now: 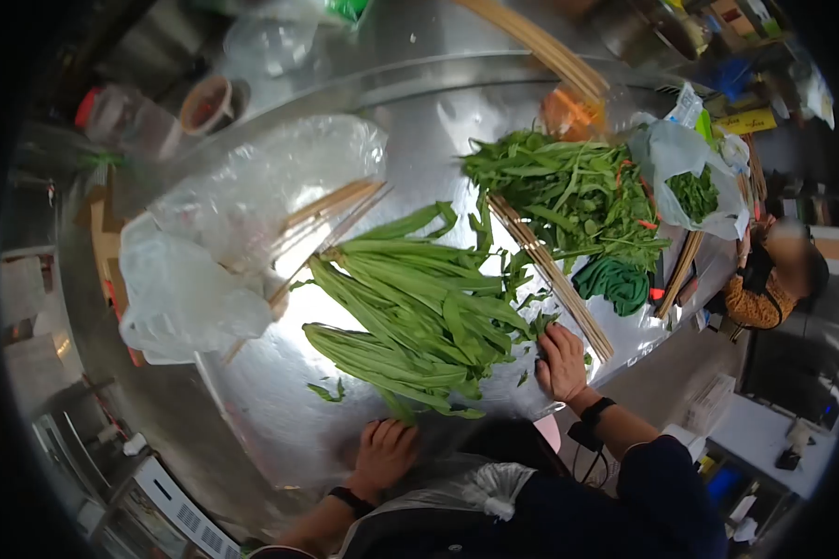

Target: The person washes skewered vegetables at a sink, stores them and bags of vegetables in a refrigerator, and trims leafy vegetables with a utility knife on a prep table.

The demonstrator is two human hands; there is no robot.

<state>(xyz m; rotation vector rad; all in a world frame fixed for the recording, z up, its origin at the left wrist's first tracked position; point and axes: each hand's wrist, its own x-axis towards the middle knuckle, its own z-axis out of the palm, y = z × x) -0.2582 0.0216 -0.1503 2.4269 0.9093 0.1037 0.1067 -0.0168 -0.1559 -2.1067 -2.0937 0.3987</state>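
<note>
My left hand (385, 454) is at the table's front edge, fingers bent and pressed together just below the long green leaves; whatever its fingertips hold, if anything, is hidden. On the metal table (261, 410), my right hand (562, 363) rests by the right end of the leaves, its fingers touching a small leaf scrap. Between and beyond my hands lies a spread of long leafy greens (419, 307), with small scraps (326, 392) at the left. A bundle of thin sticks (554, 279) lies just beyond my right hand.
A leafy pile (568, 191) sits at the back right beside a dark green coil (613, 284) and a bag of greens (690, 182). Clear plastic bags (182, 293) and more sticks (331, 210) lie left. Another person (764, 289) is at the far right.
</note>
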